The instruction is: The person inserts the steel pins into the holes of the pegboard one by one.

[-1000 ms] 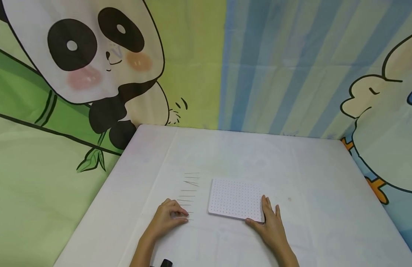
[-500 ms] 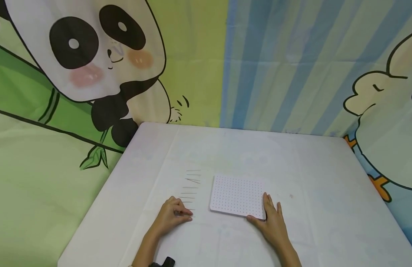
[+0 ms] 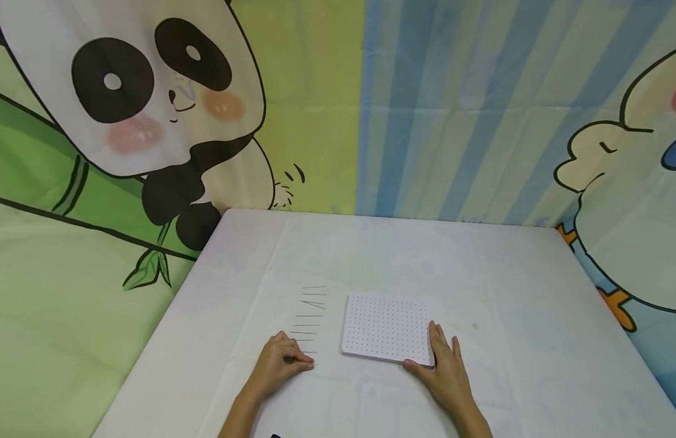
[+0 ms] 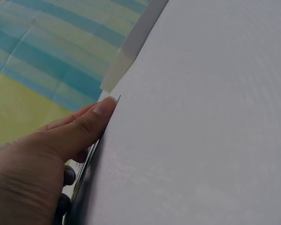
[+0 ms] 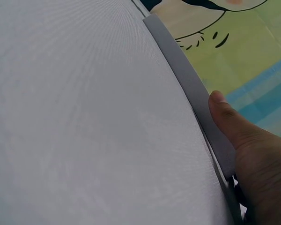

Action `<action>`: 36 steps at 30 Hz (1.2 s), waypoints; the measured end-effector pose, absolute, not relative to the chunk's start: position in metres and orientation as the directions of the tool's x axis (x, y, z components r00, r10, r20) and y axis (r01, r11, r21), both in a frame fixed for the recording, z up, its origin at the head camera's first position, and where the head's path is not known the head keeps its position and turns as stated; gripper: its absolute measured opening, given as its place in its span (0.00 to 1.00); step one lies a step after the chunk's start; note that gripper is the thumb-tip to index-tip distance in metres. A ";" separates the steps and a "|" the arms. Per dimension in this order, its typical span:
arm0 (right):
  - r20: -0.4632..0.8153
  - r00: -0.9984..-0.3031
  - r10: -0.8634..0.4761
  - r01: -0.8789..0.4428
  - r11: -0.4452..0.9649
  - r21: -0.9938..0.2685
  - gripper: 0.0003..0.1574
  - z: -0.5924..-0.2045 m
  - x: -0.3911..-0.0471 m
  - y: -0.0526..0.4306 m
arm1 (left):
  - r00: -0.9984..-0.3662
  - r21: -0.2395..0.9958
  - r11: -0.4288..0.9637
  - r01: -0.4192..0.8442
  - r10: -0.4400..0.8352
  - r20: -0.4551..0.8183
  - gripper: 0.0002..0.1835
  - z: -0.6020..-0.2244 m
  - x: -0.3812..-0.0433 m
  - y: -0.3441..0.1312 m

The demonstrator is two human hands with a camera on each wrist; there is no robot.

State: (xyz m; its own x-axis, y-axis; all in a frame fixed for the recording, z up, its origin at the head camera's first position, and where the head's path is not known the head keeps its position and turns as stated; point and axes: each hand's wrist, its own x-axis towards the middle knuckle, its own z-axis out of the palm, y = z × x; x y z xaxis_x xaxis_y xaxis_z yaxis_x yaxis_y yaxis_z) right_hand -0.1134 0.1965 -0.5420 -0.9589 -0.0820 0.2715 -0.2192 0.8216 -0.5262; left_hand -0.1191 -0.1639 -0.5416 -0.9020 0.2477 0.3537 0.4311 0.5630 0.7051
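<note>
On the white table point(image 3: 535, 292) I counted ten thin needles point(image 3: 308, 316). Nine lay in a column, long axes running roughly left to right, two meeting like a narrow V. The tenth, at the near end, was pinched tightly by the left hand point(image 3: 280, 364), its small visible tip pointing right. The right hand point(image 3: 446, 371), fingers extended and thumb spread away, touched the near right corner of one dotted board point(image 3: 389, 327), right of the column.
</note>
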 end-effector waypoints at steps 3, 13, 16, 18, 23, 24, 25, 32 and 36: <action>0.280 -0.957 -0.082 -0.223 0.822 -0.524 0.66 -0.542 -0.113 0.196 | -0.900 0.704 0.561 0.435 0.251 0.356 0.06 -0.542 -0.120 -0.164; 0.284 -0.956 -0.072 -0.217 0.826 -0.520 0.67 -0.542 -0.113 0.195 | -0.871 0.675 0.551 0.491 0.283 0.403 0.06 -0.545 -0.120 -0.165; 0.275 -0.959 -0.072 -0.212 0.826 -0.523 0.67 -0.542 -0.112 0.195 | -0.863 0.672 0.543 0.504 0.295 0.410 0.06 -0.545 -0.119 -0.165; 0.268 -0.961 -0.071 -0.207 0.829 -0.520 0.68 -0.543 -0.112 0.195 | -0.862 0.667 0.546 0.507 0.303 0.407 0.06 -0.545 -0.118 -0.165; 0.267 -0.961 -0.072 -0.205 0.832 -0.516 0.68 -0.543 -0.112 0.196 | -0.857 0.647 0.563 0.515 0.313 0.410 0.06 -0.545 -0.118 -0.164; 0.269 -0.961 -0.072 -0.207 0.831 -0.516 0.68 -0.544 -0.112 0.196 | -0.854 0.643 0.564 0.518 0.313 0.415 0.06 -0.545 -0.118 -0.164; 0.270 -0.960 -0.073 -0.208 0.831 -0.516 0.68 -0.543 -0.113 0.196 | -0.851 0.640 0.562 0.524 0.313 0.422 0.06 -0.545 -0.118 -0.164; 0.266 -0.961 -0.074 -0.208 0.830 -0.518 0.67 -0.541 -0.114 0.197 | -0.845 0.672 0.514 0.533 0.287 0.451 0.05 -0.541 -0.120 -0.161; 0.248 -0.966 -0.073 -0.196 0.833 -0.518 0.68 -0.541 -0.114 0.197 | -0.844 0.711 0.458 0.534 0.246 0.476 0.05 -0.533 -0.120 -0.153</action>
